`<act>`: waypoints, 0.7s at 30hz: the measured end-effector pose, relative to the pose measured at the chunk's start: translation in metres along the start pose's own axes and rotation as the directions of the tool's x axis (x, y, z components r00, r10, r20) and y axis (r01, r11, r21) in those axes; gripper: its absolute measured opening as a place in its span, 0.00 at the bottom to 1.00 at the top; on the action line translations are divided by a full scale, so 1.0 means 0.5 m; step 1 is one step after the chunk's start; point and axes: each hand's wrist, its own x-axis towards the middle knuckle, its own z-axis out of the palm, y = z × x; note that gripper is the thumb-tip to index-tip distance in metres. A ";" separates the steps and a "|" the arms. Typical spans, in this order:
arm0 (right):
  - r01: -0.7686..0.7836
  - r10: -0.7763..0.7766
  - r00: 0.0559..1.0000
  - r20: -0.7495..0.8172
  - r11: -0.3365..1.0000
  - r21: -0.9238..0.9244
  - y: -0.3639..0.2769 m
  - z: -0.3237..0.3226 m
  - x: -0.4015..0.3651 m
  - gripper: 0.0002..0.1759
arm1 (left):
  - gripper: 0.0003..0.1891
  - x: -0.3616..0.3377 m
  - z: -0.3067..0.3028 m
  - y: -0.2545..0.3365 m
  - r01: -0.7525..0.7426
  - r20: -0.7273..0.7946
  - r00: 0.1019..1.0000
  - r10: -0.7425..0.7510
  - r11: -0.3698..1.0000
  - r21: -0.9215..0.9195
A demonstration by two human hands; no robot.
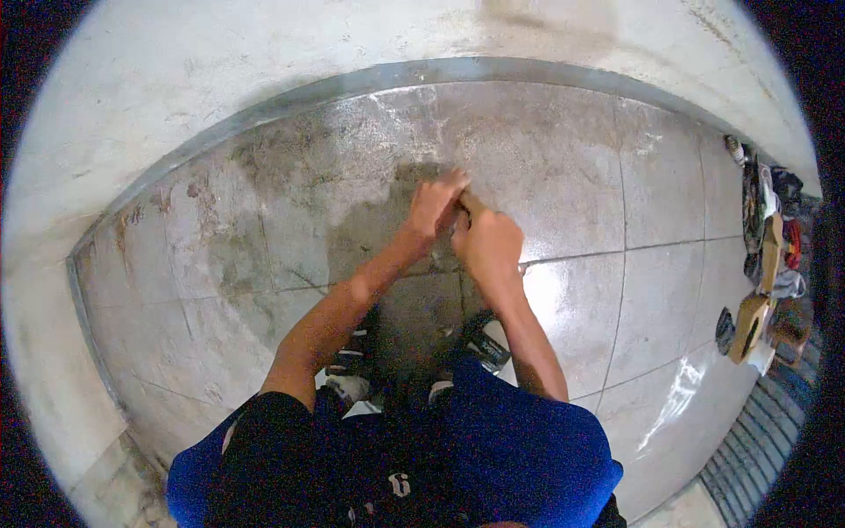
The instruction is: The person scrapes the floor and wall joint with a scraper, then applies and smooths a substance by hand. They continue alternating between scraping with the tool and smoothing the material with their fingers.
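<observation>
In front of me, over the tiled floor, my two hands meet. My left hand [433, 209] is closed, its fingers bent together at the upper end of a short, narrow brownish piece [472, 204]. My right hand [495, 245] is wrapped in a fist around the lower part of that piece, thumb side toward the left hand. A small pale end [525, 267] peeks out by the right wrist. Most of the held thing is hidden by the fingers, and I cannot tell its kind.
Grey floor tiles [563, 158] with stains and damp patches spread below, bounded by a pale wall [264, 53]. My shoes [487, 345] are under my arms. Along the right lie a cardboard box [751, 327], assorted clutter [792, 242] and a ribbed dark mat or grate [755, 440].
</observation>
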 end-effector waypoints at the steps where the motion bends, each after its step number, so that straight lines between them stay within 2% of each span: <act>1: 0.002 -0.002 0.999 0.039 1.000 0.000 0.008 0.021 -0.002 0.12 | 0.20 -0.016 0.039 -0.033 0.004 -0.002 1.000 -0.004 1.000 0.009; 5: 0.029 -0.028 0.999 0.018 0.998 -0.052 0.010 0.049 0.020 0.12 | 0.22 0.007 0.030 -0.040 -0.027 -0.078 0.997 0.029 0.999 0.036; 8: -0.006 0.009 0.999 0.039 0.998 -0.056 0.007 0.036 0.020 0.12 | 0.23 -0.013 0.055 -0.054 -0.054 -0.064 0.997 0.052 0.998 -0.025; 11: -0.025 0.030 0.997 0.077 0.998 -0.056 0.002 0.036 0.006 0.12 | 0.22 -0.022 0.054 -0.055 -0.045 0.004 0.999 0.045 0.999 0.001; 14: 0.034 -0.032 0.999 0.024 0.997 -0.074 0.015 0.045 0.034 0.11 | 0.22 0.025 0.021 -0.047 -0.024 -0.037 0.999 0.022 0.998 -0.055; 15: 0.058 -0.059 0.998 -0.015 0.996 -0.062 0.013 0.036 0.044 0.10 | 0.22 0.037 -0.004 -0.018 0.086 0.042 0.996 -0.083 0.993 -0.086; 16: 0.083 -0.086 0.994 -0.061 0.995 -0.048 0.010 0.028 0.051 0.10 | 0.20 0.028 0.004 -0.017 0.053 -0.013 0.998 -0.054 0.997 -0.064; 18: 0.061 -0.063 0.997 -0.047 0.997 -0.048 0.009 0.034 0.035 0.10 | 0.17 0.016 0.011 -0.025 -0.026 -0.135 0.991 0.025 1.000 -0.004; 20: 0.047 -0.048 0.999 -0.011 0.998 -0.050 0.027 0.063 0.016 0.09 | 0.18 0.007 -0.060 0.026 0.221 0.137 0.967 -0.214 0.974 -0.037; 21: 0.042 -0.041 0.999 0.018 0.998 -0.056 0.039 0.071 0.017 0.09 | 0.17 0.006 -0.116 0.066 0.180 0.151 0.975 -0.166 0.980 -0.084</act>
